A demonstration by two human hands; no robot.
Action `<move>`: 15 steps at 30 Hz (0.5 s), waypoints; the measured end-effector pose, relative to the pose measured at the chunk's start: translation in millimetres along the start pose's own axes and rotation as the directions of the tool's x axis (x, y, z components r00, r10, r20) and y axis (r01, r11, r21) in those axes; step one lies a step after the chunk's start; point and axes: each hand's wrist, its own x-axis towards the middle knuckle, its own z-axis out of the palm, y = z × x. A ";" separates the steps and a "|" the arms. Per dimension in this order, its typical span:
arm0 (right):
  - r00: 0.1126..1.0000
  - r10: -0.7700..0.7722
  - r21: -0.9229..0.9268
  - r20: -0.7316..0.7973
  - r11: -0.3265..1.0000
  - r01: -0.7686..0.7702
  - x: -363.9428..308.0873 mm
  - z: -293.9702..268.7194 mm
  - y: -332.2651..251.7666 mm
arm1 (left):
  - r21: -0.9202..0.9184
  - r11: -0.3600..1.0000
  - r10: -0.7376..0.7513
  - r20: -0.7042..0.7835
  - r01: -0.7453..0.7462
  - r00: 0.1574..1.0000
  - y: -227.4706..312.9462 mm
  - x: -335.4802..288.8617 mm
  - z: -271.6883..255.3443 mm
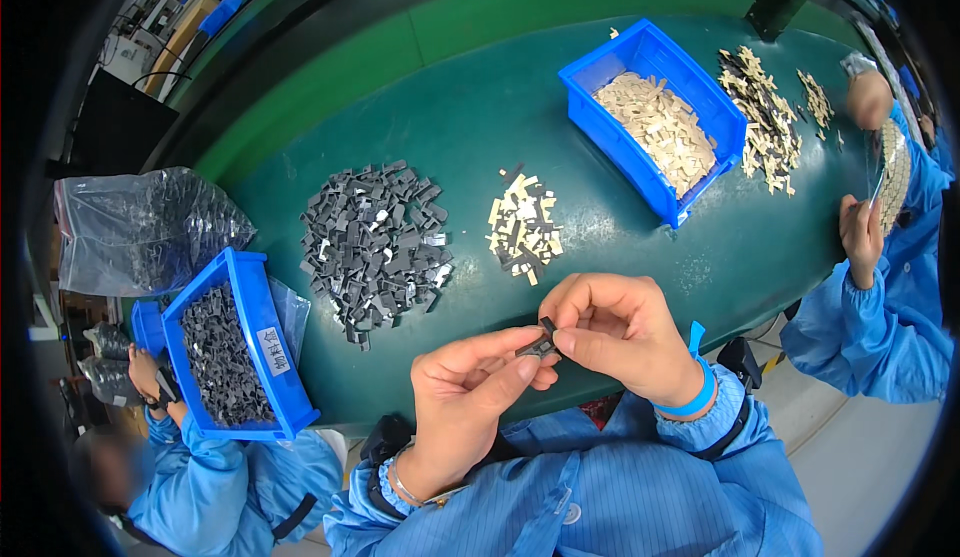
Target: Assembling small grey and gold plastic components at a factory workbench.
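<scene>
Between my two hands, just over the near edge of the green table (480, 137), is a small dark grey plastic part (540, 345). My left hand (465, 387) pinches one end of it between thumb and forefinger. The thumb and fingers of my right hand (625, 337) close on its other end. Beyond my hands lies a small heap of pale and black strips (525, 225). A larger pile of dark grey plastic parts (375, 242) spreads to the left of it. Whether my right fingers also hold a strip is too small to tell.
A blue bin (640, 52) of pale strips stands at the back right, beside more scattered strips (765, 122). At the left are a blue bin (300, 397) of dark parts and a clear bag (150, 232). Co-workers' hands (860, 237) show at right and left.
</scene>
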 end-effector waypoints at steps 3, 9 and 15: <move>1.000 -0.029 -0.019 0.009 0.999 0.029 -0.4 -2.6 2.3 | 0.018 1.000 0.015 0.015 -0.016 1.000 -0.5 1.1 -0.1; 0.922 -0.368 -0.629 0.122 0.690 0.358 -1.6 3.8 -5.7 | 0.258 0.956 0.151 -0.021 -0.141 0.988 -3.4 -0.4 1.2; 0.905 -0.417 -0.610 0.083 0.697 0.377 0.2 -2.6 -7.0 | 0.290 0.944 0.179 -0.055 -0.156 0.982 -2.5 5.1 -6.2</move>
